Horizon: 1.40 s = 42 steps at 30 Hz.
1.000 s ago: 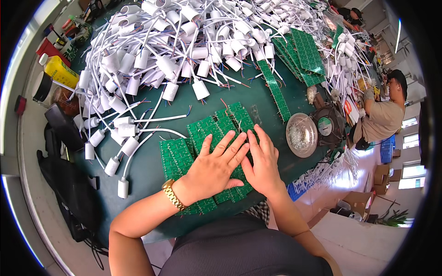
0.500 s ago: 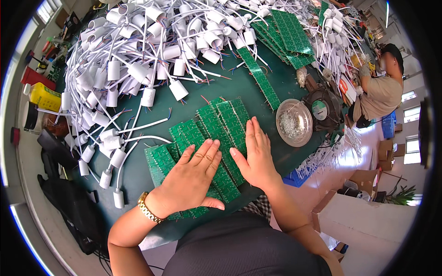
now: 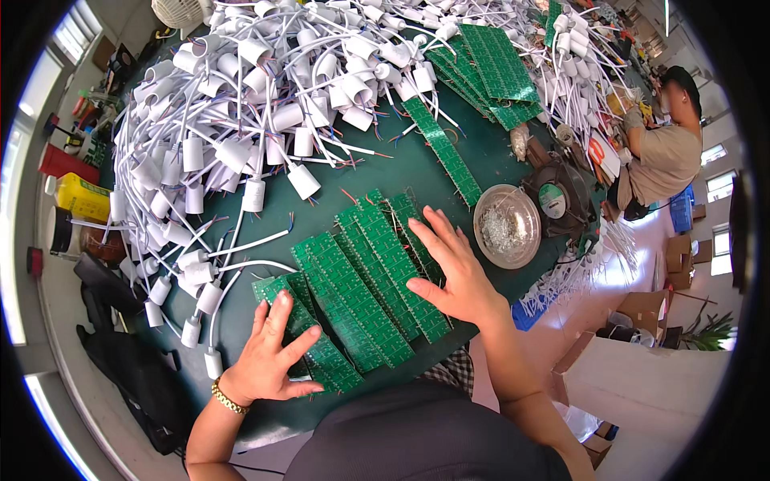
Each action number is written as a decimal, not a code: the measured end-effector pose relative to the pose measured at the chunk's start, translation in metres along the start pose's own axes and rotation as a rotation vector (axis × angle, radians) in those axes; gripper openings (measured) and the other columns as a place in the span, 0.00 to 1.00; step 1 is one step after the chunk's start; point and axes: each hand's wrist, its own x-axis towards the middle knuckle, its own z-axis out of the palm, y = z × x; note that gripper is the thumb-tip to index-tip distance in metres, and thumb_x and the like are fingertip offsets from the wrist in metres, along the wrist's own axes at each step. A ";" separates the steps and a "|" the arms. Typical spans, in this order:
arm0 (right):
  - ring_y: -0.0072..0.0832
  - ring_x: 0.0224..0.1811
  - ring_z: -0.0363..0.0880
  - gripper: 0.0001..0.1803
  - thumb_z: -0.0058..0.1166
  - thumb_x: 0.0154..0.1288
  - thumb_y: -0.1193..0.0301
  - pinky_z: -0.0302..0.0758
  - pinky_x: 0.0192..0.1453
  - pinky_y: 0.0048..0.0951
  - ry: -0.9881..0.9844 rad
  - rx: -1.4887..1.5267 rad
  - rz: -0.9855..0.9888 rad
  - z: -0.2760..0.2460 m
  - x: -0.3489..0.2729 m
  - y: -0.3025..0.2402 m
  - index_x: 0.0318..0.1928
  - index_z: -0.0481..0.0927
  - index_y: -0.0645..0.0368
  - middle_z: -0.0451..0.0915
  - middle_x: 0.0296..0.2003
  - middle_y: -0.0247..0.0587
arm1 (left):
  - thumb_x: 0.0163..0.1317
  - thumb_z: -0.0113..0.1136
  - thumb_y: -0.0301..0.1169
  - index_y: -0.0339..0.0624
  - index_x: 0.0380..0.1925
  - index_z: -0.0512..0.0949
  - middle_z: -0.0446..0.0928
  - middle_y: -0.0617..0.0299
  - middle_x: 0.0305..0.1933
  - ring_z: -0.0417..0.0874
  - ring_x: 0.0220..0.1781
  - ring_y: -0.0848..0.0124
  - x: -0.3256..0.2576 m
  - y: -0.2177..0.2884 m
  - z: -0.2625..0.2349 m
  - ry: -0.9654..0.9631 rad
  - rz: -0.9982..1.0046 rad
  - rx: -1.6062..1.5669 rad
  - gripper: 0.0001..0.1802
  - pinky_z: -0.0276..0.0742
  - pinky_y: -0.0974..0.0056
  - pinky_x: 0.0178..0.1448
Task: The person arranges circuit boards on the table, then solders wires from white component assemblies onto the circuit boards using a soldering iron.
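Several green circuit board strips (image 3: 353, 289) lie side by side on the dark green table in front of me, some overlapping. My left hand (image 3: 269, 353), fingers spread, rests at the leftmost strip, its thumb near the lower end. At the other side, my right hand (image 3: 461, 280) is open over the rightmost strip, with fingertips near its upper part. Neither hand grips anything. Thin wire ends poke out at the strips' top edges. Parts of the outer strips are hidden under my hands.
White lamp holders with cables (image 3: 281, 120) are heaped at the back. A lone board strip (image 3: 445, 152) and a board stack (image 3: 497, 72) lie beyond. To the right are a bowl of small clear pieces (image 3: 507, 224) and a round fan (image 3: 557, 196). Another person (image 3: 666, 152) works far right.
My left hand has moved left and down from the middle strips to the leftmost one, uncovering the boards between. My right hand has shifted slightly right and down.
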 end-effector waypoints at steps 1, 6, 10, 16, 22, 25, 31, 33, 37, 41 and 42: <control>0.61 0.73 0.55 0.40 0.58 0.64 0.49 0.55 0.69 0.68 -0.009 -0.012 -0.029 0.000 0.005 0.002 0.72 0.63 0.47 0.52 0.74 0.57 | 0.48 0.68 0.63 0.61 0.70 0.65 0.43 0.34 0.78 0.46 0.79 0.37 -0.004 -0.004 0.006 -0.034 -0.003 -0.002 0.49 0.45 0.29 0.72; 0.61 0.74 0.52 0.32 0.56 0.65 0.46 0.51 0.70 0.71 -0.174 -0.154 -0.016 0.011 0.020 -0.006 0.69 0.68 0.30 0.49 0.76 0.48 | 0.56 0.56 0.67 0.66 0.68 0.68 0.51 0.53 0.79 0.46 0.79 0.41 0.022 0.018 0.020 -0.118 0.002 0.375 0.42 0.40 0.32 0.74; 0.63 0.74 0.52 0.31 0.55 0.66 0.46 0.51 0.70 0.71 -0.138 -0.197 -0.051 0.017 0.013 -0.002 0.69 0.68 0.27 0.48 0.77 0.48 | 0.56 0.52 0.69 0.60 0.70 0.65 0.52 0.53 0.78 0.47 0.78 0.40 0.035 0.029 0.026 -0.086 -0.068 0.353 0.45 0.44 0.26 0.68; 0.63 0.75 0.49 0.33 0.53 0.67 0.45 0.49 0.68 0.75 -0.183 -0.248 0.018 0.019 0.000 -0.013 0.71 0.65 0.30 0.45 0.77 0.51 | 0.55 0.52 0.70 0.56 0.71 0.63 0.52 0.49 0.78 0.49 0.77 0.38 0.032 0.025 0.024 -0.066 -0.037 0.306 0.48 0.47 0.26 0.68; 0.62 0.75 0.47 0.42 0.52 0.65 0.42 0.44 0.69 0.75 -0.026 -0.330 -0.062 0.018 0.051 -0.027 0.71 0.61 0.53 0.55 0.72 0.58 | 0.56 0.55 0.66 0.56 0.70 0.65 0.51 0.45 0.78 0.51 0.78 0.42 0.034 0.026 0.026 0.002 -0.063 0.301 0.45 0.48 0.29 0.70; 0.61 0.74 0.51 0.40 0.54 0.64 0.42 0.45 0.69 0.74 -0.139 -0.314 -0.090 0.033 0.087 -0.031 0.69 0.65 0.50 0.60 0.69 0.57 | 0.56 0.58 0.64 0.56 0.70 0.65 0.52 0.44 0.77 0.51 0.78 0.42 0.041 0.024 0.024 0.022 -0.036 0.265 0.45 0.50 0.30 0.70; 0.53 0.69 0.60 0.26 0.58 0.61 0.44 0.62 0.59 0.64 -0.148 -0.218 -0.152 0.047 0.088 -0.021 0.51 0.82 0.47 0.71 0.65 0.43 | 0.55 0.59 0.65 0.53 0.71 0.63 0.48 0.37 0.77 0.47 0.77 0.33 0.033 0.025 0.027 0.063 -0.102 0.285 0.48 0.44 0.24 0.67; 0.51 0.68 0.62 0.23 0.58 0.62 0.46 0.64 0.57 0.63 -0.117 -0.210 -0.142 0.045 0.076 -0.020 0.48 0.82 0.48 0.72 0.63 0.42 | 0.52 0.61 0.66 0.59 0.71 0.64 0.46 0.34 0.77 0.45 0.77 0.31 0.032 0.025 0.034 0.075 -0.059 0.211 0.49 0.42 0.21 0.66; 0.51 0.67 0.63 0.24 0.59 0.62 0.46 0.65 0.57 0.61 -0.087 -0.220 -0.115 0.045 0.062 -0.020 0.49 0.82 0.49 0.72 0.61 0.42 | 0.51 0.59 0.69 0.72 0.67 0.70 0.49 0.44 0.78 0.46 0.77 0.34 0.040 0.036 0.040 -0.004 -0.042 0.370 0.42 0.43 0.22 0.65; 0.54 0.69 0.61 0.31 0.57 0.63 0.45 0.61 0.62 0.65 -0.123 -0.242 -0.100 0.041 0.070 -0.016 0.58 0.77 0.52 0.69 0.64 0.46 | 0.52 0.56 0.70 0.65 0.67 0.70 0.51 0.43 0.77 0.46 0.76 0.30 0.048 0.043 0.042 -0.038 -0.033 0.408 0.43 0.39 0.21 0.66; 0.57 0.70 0.59 0.32 0.56 0.63 0.45 0.57 0.65 0.69 -0.134 -0.250 -0.148 0.036 0.075 -0.016 0.59 0.77 0.53 0.68 0.64 0.50 | 0.53 0.56 0.69 0.64 0.67 0.69 0.51 0.43 0.77 0.46 0.76 0.30 0.048 0.042 0.041 -0.042 -0.059 0.392 0.43 0.39 0.21 0.66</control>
